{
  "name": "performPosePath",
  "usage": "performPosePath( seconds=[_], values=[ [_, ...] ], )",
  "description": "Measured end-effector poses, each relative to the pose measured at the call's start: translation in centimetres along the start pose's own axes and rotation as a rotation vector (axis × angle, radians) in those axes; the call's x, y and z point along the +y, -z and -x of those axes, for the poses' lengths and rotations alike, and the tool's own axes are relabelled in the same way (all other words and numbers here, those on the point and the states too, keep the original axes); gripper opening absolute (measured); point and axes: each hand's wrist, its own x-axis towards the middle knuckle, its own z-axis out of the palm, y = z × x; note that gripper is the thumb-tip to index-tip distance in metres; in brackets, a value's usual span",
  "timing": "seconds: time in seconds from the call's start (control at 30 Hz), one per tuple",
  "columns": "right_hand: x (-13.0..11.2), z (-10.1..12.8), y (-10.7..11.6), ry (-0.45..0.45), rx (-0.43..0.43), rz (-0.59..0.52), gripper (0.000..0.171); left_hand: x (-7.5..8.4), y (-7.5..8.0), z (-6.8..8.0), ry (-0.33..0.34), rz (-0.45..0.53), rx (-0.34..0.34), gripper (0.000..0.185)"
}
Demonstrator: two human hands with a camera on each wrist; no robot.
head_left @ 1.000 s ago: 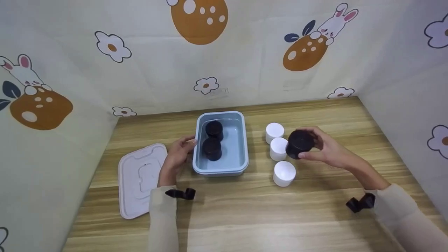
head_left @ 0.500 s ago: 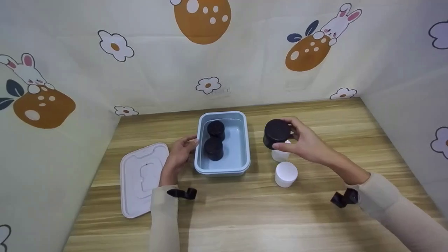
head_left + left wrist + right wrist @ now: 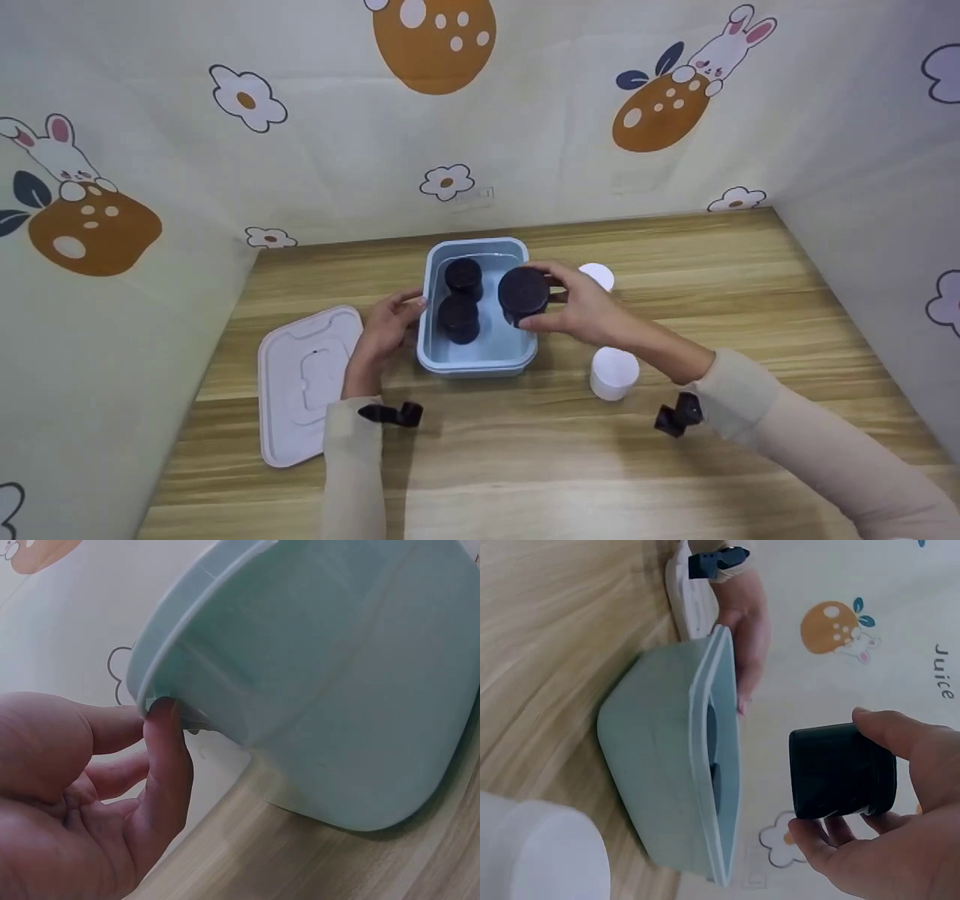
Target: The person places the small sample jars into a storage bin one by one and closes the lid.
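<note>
Two round black plastic jars (image 3: 459, 298) already sit in the pale blue rectangular plastic box (image 3: 517, 354) on the wooden worktop (image 3: 525, 450), the left hand (image 3: 384, 330) rests straight fingers on its rim, the right hand (image 3: 581, 307) holds a third black jar (image 3: 523, 294) in a curled grip above it, and two white round jars (image 3: 613, 371) wait outside beside the box.

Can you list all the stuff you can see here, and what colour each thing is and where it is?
Light blue plastic rectangular tub: one, middle of the table.
Black round jars inside the tub: two, along its left side, one behind the other.
Black round jar in the air: one, held over the tub's right side.
White round jars: two in view, on the table right of the tub; the far one is partly hidden.
Pale rectangular plastic lid: one, flat on the table, left.
Wooden table: one, light brown.
Cream walls with bunny and flower pictures: around the table.
Left hand: rests on the tub's left rim.
Right hand: its grip is round the raised black jar.
</note>
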Motion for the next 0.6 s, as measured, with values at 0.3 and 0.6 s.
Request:
performPosePath(
  seconds=[0.3, 0.6],
  values=[
    [2.0, -2.5, -3.5, -0.017, -0.052, 0.036, 0.07, -0.1, -0.2, -0.3, 0.013, -0.008, 0.014, 0.045],
    [3.8, -4.0, -5.9, 0.079, -0.107, 0.196, 0.07, -0.3, -0.2, -0.3, -0.039, -0.01, 0.026, 0.044]
  ],
)
